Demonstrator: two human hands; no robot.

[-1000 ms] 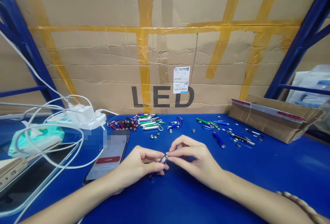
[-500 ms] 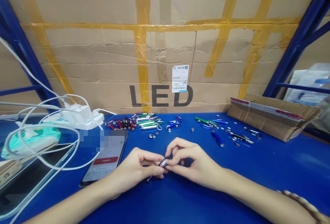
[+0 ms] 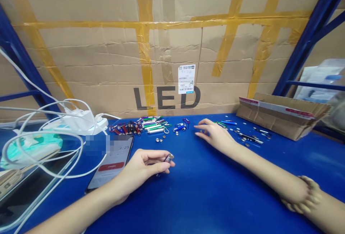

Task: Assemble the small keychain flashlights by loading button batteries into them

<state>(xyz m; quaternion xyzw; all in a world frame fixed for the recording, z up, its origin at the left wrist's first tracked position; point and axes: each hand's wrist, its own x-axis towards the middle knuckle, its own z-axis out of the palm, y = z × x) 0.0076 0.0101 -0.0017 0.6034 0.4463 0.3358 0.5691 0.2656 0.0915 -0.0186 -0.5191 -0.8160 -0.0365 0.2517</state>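
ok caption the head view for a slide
Left hand holds a small cylinder; right hand extends over the blue table.

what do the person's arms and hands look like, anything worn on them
The left hand and right hand are without gloves, and no ring can be made out. No sleeve shows on the left arm or the right arm. The right one wears a bracelet of chunky, rounded, pale tan beads; nothing worn is visible on the left.

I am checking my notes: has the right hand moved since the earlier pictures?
Yes: judged against the white label, the right hand went rightward and forward, nearer the cardboard, away from the left hand.
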